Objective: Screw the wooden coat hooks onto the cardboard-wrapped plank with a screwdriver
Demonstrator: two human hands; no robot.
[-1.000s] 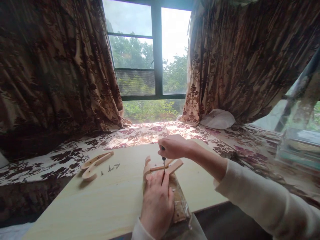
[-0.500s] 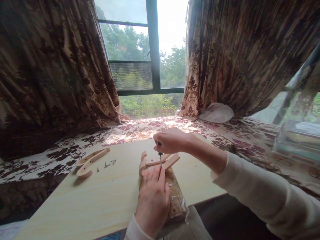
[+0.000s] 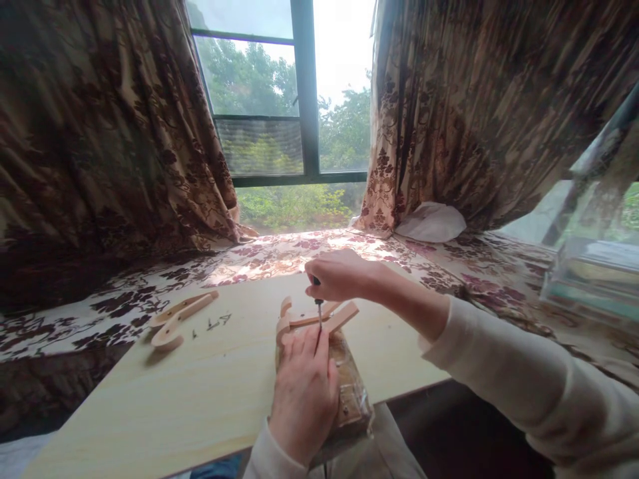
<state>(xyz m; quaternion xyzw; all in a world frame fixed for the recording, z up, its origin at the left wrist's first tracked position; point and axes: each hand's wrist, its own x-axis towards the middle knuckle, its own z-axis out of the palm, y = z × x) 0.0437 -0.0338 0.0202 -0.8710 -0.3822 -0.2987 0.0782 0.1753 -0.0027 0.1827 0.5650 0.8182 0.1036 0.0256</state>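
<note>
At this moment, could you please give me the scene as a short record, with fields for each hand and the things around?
Right hand: gripping a screwdriver, shaft pointing down
Left hand: fingers extended, lying over the wrapped block
Beside left fingertips: light wooden piece
Tabletop, left side: curved wooden parts; small dark pieces, probably screws
Background: window between patterned curtains
Screwdriver tip: not clearly visible

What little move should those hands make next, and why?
Probably another small turn of the screwdriver, held upright: the right hand grips its handle, its shaft runs down to the light wooden piece, and the fingers of the left hand surround its lower end, seemingly steadying things.
</note>
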